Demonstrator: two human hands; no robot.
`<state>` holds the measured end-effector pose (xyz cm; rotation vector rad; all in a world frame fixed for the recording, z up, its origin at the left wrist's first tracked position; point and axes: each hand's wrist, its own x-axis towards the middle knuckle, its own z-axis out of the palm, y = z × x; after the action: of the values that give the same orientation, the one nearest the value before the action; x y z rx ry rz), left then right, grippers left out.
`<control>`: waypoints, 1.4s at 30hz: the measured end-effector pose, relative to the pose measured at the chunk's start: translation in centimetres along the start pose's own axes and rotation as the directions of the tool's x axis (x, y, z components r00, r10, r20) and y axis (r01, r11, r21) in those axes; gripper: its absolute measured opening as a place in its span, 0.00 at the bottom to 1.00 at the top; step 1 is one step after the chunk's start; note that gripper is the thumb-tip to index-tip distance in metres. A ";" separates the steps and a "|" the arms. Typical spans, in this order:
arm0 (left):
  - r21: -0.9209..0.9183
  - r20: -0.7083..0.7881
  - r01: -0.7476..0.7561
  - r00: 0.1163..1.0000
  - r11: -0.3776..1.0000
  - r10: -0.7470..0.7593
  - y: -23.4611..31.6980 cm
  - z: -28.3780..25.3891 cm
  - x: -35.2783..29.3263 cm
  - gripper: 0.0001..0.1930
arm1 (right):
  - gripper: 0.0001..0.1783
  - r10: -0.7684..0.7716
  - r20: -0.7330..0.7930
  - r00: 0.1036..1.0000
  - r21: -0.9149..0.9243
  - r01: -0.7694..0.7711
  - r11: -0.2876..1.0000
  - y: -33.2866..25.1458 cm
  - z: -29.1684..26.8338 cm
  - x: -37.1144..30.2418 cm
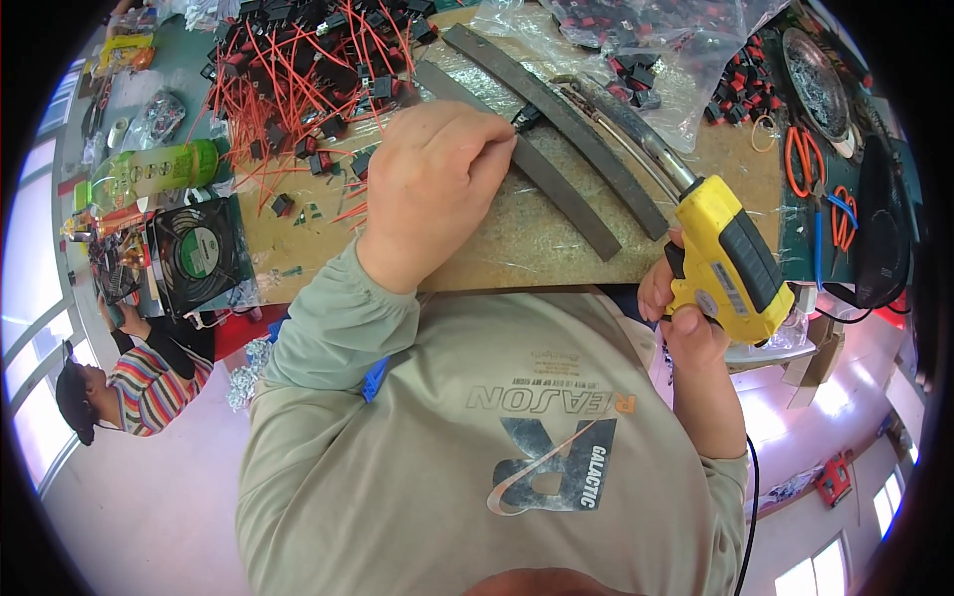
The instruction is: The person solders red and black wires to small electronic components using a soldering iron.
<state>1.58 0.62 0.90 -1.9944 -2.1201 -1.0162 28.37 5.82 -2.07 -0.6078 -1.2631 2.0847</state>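
Diagonally, the soldering gun (723, 238) (yellow) lies lengthwise — tip pointing forward-left.

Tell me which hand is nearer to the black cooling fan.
Left. The left hand is to the right of the black cooling fan; the right hand is farther right, around the yellow soldering gun.
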 end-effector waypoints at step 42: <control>-0.028 -0.016 -0.187 0.982 0.982 0.187 -1.6 -0.1 4.8 0.07 | 0.43 -0.158 -0.090 0.983 0.108 0.168 0.980 1.1 0.3 0.1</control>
<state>-0.71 4.83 2.50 -2.1444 -1.8778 -1.0311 27.82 5.34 -2.92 -0.5142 -1.1002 1.9617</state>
